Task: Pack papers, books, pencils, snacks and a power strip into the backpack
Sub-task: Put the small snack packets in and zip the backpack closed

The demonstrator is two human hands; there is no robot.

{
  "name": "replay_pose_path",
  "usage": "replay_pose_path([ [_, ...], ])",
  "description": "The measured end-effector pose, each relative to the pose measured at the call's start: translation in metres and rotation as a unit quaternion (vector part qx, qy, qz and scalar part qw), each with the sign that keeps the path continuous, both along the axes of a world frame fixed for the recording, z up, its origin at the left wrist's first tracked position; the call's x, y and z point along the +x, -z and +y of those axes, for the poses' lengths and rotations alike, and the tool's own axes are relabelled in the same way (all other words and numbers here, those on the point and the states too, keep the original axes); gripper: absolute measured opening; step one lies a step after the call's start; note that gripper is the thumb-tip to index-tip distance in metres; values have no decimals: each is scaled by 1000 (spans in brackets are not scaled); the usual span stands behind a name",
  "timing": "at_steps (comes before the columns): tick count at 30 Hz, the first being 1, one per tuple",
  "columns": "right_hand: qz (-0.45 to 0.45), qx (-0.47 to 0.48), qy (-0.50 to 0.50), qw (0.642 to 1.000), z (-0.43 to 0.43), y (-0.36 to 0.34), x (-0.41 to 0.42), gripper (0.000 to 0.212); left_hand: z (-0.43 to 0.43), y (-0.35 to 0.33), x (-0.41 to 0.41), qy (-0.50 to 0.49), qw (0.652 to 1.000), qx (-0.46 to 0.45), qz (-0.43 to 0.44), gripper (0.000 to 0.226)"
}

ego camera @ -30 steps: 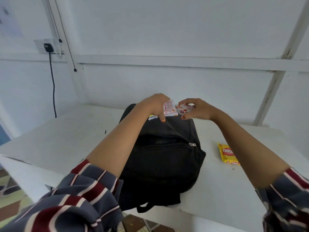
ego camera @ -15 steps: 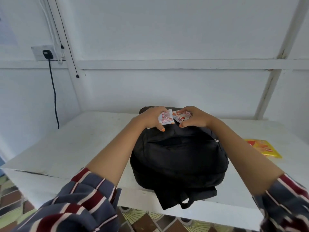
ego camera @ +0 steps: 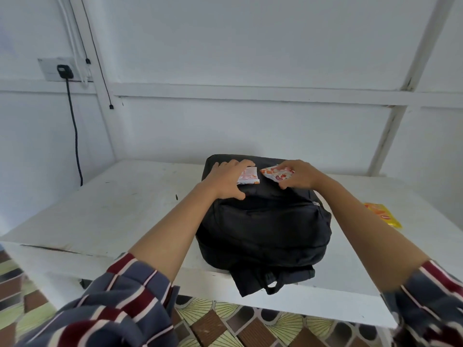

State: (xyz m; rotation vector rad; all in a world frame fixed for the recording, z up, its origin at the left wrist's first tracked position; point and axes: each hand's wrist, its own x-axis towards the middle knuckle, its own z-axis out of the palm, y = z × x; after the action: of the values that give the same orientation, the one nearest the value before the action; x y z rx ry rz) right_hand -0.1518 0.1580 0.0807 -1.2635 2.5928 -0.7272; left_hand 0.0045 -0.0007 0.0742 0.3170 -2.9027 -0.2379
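While the black fabric backpack lies flat on the white painted desk, both hands work at its far end, close to the white wall. The left hand rests palm-down on the upper left part of the backpack, fingers spread, with a small white and red snack packet partly under its fingertips; whether the left grip pinches the packet or only presses on it cannot be told. The right hand holds a second white and orange-red snack packet just beside the first, the right grip pinching it between thumb and fingers. Both packets sit over the top of the backpack, near each other without clearly touching. A yellow snack wrapper lies on the desk to the right, well apart from the backpack. The backpack's black carry strap hangs over the near edge of the desk. Striped sleeves cover both upper arms.
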Motion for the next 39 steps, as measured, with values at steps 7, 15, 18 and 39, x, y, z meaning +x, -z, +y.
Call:
replay_pose_path([
  [7, -115, -142, -20, 983, 30, -8, 7, 27, 4, 12, 9, 37, 989, 77, 121, 32],
  [15, -191, -101, -155, 964, 43, -21, 38, 47, 9, 5, 10, 44, 985, 70, 151, 36],
  [18, -164, -59, -163, 971, 33, -9, 49, 43, 9, 2, 10, 63, 983, 59, 163, 36],
  [39, 382, -45, -60, 921, 18, 49, 59, 27, 5, 2, -1, 74, 989, -11, 127, 44],
])
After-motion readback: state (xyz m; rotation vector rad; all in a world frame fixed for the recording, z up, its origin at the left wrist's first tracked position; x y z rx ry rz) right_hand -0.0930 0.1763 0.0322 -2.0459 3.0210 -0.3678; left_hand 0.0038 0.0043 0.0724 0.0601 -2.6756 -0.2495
